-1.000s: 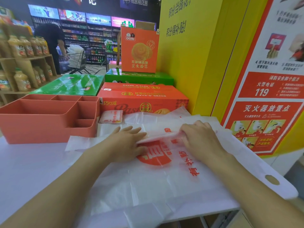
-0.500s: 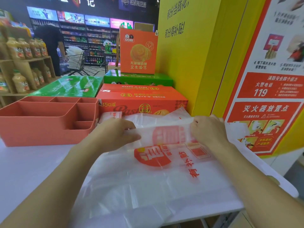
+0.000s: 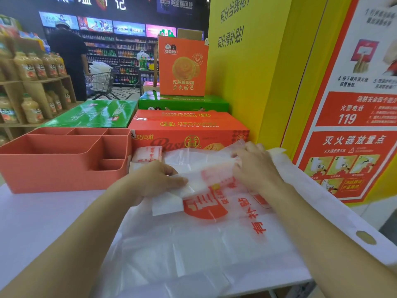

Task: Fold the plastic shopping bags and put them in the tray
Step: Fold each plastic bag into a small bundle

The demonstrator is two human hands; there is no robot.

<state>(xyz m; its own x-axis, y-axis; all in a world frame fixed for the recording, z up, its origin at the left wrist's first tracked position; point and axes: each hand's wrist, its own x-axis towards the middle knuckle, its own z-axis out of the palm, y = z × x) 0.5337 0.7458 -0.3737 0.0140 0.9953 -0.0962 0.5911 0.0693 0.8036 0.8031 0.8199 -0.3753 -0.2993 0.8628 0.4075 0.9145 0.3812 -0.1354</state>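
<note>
Plastic shopping bag part-way through folding. The bag (image 3: pixel 206 179), thin translucent white film with red print, is gathered into a loose crosswise band held a little above the bench (image 3: pixel 47 222), between the two hands. The left hand (image 3: pixel 156 179) pinches the band's left end, thumb on top and fingers curled beneath. The right hand (image 3: pixel 255 168) is seen from the back, its fingers bent over the right end; the fingertips themselves are hidden.

Beneath the band lie further spread bags (image 3: pixel 214 250), flat and overlapping, one trailing off the bench's right edge with its punched handle hole (image 3: pixel 365 237) showing. A small folded packet (image 3: pixel 147 154) stands just beside the tray's right wall, outside it.

The tray (image 3: pixel 53 175), orange with several compartments, sits to the left on the bench; no bag can be seen in it. Behind are an orange carton (image 3: pixel 193 127) and a green carton (image 3: pixel 90 114).

Handling note (judgement): the film is very light, limp and slippery. It holds creases poorly and tends to spring open. It is best gripped at both ends of the fold and pressed flat against the bench before each further fold, keeping the sheets below from sliding along.
</note>
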